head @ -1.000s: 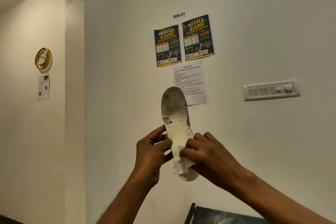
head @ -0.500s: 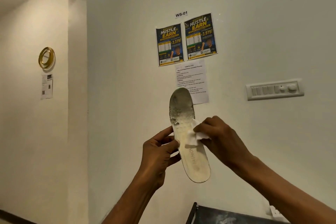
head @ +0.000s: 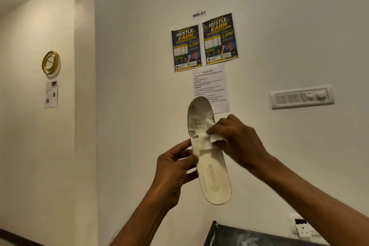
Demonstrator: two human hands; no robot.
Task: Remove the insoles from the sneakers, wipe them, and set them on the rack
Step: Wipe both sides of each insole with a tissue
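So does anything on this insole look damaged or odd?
The insole is worn: its top layer is flaking across the toe half, with dark patches beside the wipe held by the right hand.

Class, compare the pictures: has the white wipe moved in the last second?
Yes. The wipe in the right hand has climbed the insole from heel towards toe, nearer the task sheet on the wall.

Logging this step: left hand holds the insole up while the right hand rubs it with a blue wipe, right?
The wipe is white, not blue, as the head view shows. The left hand holds the insole up while the right hand rubs it.
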